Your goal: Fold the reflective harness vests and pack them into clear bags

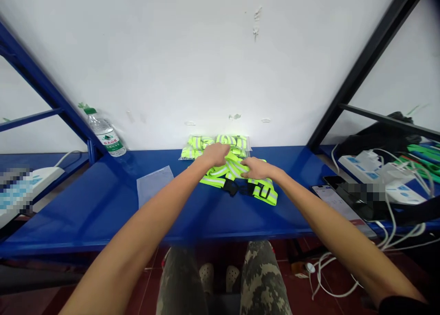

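fingers of the left hand (216, 154) bunch the reflective yellow safety vest (237, 177) while the right hand (258, 168), fingers together, presses it flat on the blue steel shelf (85, 214).

We see a bright yellow-green vest (263, 191) with shiny gray stripes and black straps. It lies on a blue shelf (85, 214) by a white wall (154, 63). Our pants (261, 280) have green and tan blotches, and the bottle cap (90, 111) is green.
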